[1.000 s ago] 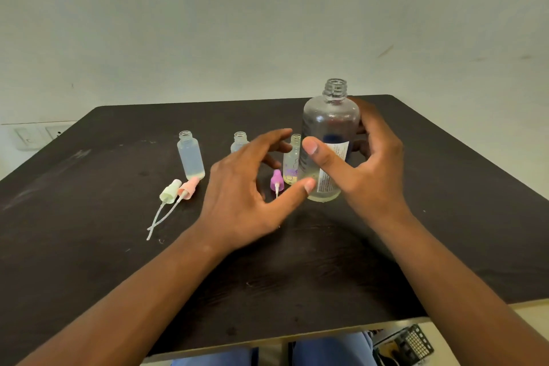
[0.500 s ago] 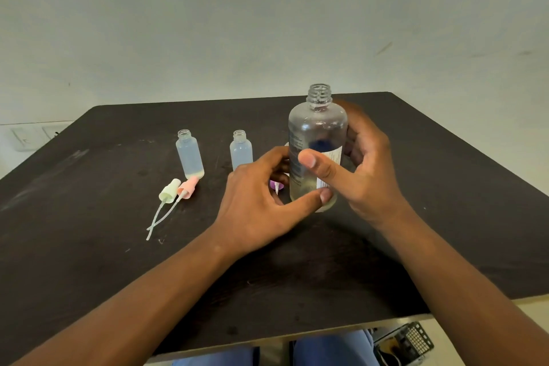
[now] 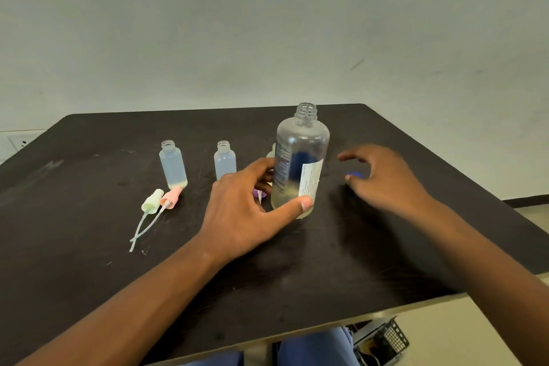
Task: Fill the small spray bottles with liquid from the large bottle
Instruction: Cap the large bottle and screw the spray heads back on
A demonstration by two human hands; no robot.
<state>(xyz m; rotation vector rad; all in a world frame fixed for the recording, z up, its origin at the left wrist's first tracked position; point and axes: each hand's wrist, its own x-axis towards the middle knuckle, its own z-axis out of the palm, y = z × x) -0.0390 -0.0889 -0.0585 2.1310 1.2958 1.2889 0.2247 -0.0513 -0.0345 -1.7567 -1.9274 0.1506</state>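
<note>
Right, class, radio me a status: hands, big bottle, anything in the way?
Left hand gripping large bottle, uncapped, upright on table. Right hand open, off it. Purple sprayer crowds its base.

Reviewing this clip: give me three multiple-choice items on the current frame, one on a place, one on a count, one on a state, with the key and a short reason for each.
1. Where do the loose green and pink spray heads lie?
A. In front of the leftmost small bottle
B. Right of the large bottle
C. Inside the large bottle

2. How many small bottles stand fully in view, left of the hands?
A. None
B. Two
C. Five

3. What is the state of the large bottle?
A. Lying on its side
B. Capped and full
C. Upright, uncapped, nearly empty

Key: 1 A, the green spray head and pink spray head rest on the table just before the leftmost small bottle. 2 B, that one and a second small bottle; another is mostly hidden. 3 C, the large bottle stands with bare threads, little liquid at its base, the left hand gripping it, the right hand off it.
</note>
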